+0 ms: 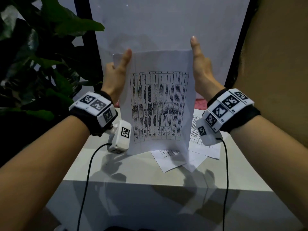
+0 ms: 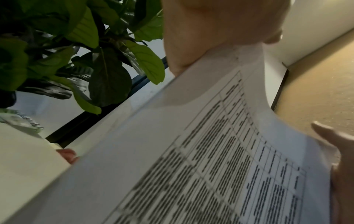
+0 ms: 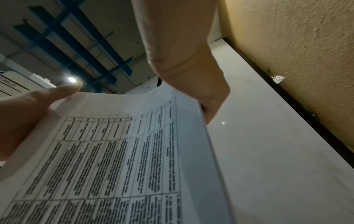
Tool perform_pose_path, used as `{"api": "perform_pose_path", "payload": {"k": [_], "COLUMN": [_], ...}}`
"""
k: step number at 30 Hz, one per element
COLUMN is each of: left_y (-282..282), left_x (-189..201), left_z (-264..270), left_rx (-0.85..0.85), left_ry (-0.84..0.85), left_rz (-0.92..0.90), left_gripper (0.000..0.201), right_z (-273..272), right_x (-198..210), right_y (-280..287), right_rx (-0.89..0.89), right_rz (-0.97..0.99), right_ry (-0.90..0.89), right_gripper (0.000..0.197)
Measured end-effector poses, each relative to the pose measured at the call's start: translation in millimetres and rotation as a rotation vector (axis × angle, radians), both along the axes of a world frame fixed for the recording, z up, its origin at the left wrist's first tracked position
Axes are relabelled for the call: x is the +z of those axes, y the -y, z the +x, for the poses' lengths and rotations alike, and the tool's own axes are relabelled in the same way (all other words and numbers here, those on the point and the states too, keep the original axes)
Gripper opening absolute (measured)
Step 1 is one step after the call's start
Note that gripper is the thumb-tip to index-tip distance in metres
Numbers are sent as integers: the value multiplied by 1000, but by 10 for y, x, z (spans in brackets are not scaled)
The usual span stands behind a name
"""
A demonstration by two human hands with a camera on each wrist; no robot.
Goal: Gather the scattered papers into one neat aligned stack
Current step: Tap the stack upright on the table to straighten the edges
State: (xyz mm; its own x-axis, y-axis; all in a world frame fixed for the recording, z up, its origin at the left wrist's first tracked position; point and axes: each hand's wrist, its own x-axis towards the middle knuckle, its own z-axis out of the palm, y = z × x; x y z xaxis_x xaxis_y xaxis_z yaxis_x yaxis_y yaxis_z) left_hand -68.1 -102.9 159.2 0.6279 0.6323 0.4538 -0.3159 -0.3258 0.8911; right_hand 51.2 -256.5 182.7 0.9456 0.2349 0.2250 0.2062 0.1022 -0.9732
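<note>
A stack of printed papers (image 1: 160, 100) with a table grid on the front stands upright, its lower edge on the white table (image 1: 100, 164). My left hand (image 1: 116, 75) grips its left edge, thumb on the front and fingers behind. My right hand (image 1: 201, 69) lies flat against the right edge with the thumb straight up; its fingers are hidden behind the sheets. Close up, the stack (image 2: 191, 151) bends under my left thumb (image 2: 210, 30). In the right wrist view the stack (image 3: 134, 151) sits beside my right hand (image 3: 182, 53). Loose sheets (image 1: 171, 160) lie askew on the table behind the stack.
More loose printed sheets (image 1: 198, 130) lie under my right wrist. A leafy plant (image 1: 41, 64) stands close on the left. A white board (image 1: 166, 22) rises behind the table and a tan wall (image 1: 275, 64) closes the right. Cables hang from both wrist cameras.
</note>
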Motion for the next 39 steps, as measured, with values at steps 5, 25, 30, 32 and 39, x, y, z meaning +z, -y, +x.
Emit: {"api": "perform_pose_path", "payload": {"k": [5, 25, 30, 32, 39], "left_y": [8, 82, 86, 53, -403], "left_x": [109, -933, -1269, -1278, -1435], "left_z": [64, -118, -150, -157, -279], "left_rx": [95, -136, -110, -75, 132], "left_ry": [53, -281, -365, -313, -337], "left_rz": [26, -106, -72, -3, -74], "left_gripper": [53, 42, 35, 33, 8], "right_z": [38, 223, 271, 310, 754], "right_x": [5, -1152, -1165, -1142, -1392], "right_y": [-46, 259, 223, 254, 810], "right_rx": [-14, 362, 368, 436, 156], "right_rz": [55, -588, -610, -703, -1305], "right_ry": [-45, -41, -10, 5, -134], "right_gripper": [33, 50, 43, 18, 52]}}
